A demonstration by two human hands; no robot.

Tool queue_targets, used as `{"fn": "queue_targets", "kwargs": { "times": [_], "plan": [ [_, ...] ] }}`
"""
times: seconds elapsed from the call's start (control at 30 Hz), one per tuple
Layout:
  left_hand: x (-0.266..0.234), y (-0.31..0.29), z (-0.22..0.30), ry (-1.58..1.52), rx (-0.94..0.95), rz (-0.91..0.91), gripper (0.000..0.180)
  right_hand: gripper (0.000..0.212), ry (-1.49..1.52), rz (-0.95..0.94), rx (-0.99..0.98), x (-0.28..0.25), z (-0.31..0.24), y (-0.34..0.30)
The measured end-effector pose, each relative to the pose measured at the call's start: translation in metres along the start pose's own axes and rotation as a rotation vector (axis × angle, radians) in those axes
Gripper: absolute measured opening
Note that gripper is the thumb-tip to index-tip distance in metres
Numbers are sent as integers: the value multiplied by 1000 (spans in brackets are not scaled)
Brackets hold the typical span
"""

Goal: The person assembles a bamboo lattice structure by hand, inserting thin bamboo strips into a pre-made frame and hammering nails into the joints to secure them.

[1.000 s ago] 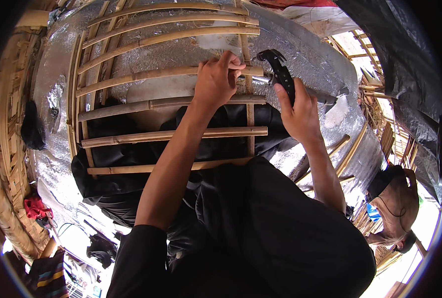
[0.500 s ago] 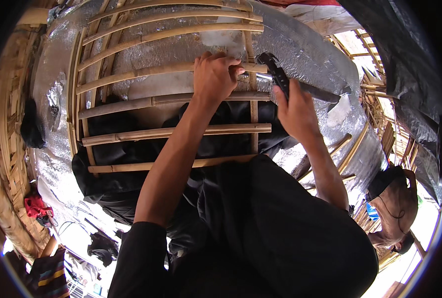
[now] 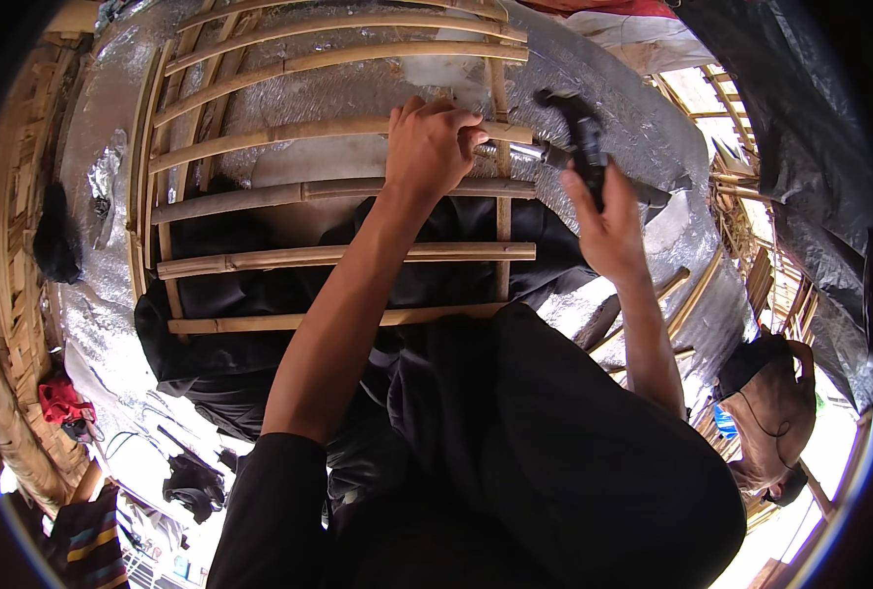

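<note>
A frame of split bamboo slats lies before me, its slats crossing lengthwise strips at both sides. My left hand is closed over one slat near its right end, thumb and finger pinched together. Whatever sits between those fingertips is too small to make out. Right of it, my right hand grips a black hammer, its head raised and blurred by motion. Behind the hammer, a long dark blade-like tool with a shiny collar lies on the silvery sheet, partly hidden.
Wrinkled silvery foil sheeting spreads beneath the frame. A woven bamboo wall stands left, and dark plastic sheeting hangs right. At lower right another person bends over near loose bamboo strips. A red cloth lies at left.
The hammer and my right hand have moved a little right, away from my left hand. My left hand keeps its place on the slat.
</note>
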State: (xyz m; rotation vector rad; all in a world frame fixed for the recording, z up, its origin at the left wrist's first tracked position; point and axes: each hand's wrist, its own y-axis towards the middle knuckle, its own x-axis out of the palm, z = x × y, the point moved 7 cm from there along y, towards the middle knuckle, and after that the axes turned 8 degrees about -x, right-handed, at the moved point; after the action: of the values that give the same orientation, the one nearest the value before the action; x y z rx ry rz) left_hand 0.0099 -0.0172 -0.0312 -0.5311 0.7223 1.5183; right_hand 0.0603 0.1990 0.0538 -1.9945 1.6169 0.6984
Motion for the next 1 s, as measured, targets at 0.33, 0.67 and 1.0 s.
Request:
{"fn": "queue_targets", "kwargs": {
  "times": [0.33, 0.67, 1.0],
  "plan": [
    [-4, -1, 2, 25, 25, 34, 16, 43, -195, 248, -166, 2, -18, -5],
    [-3, 0, 7, 20, 33, 8, 14, 34, -534, 181, -397, 19, -10, -13],
    [5, -5, 0, -2, -2, -64, 16, 44, -364, 54, -5, 37, 27, -8]
  ]
}}
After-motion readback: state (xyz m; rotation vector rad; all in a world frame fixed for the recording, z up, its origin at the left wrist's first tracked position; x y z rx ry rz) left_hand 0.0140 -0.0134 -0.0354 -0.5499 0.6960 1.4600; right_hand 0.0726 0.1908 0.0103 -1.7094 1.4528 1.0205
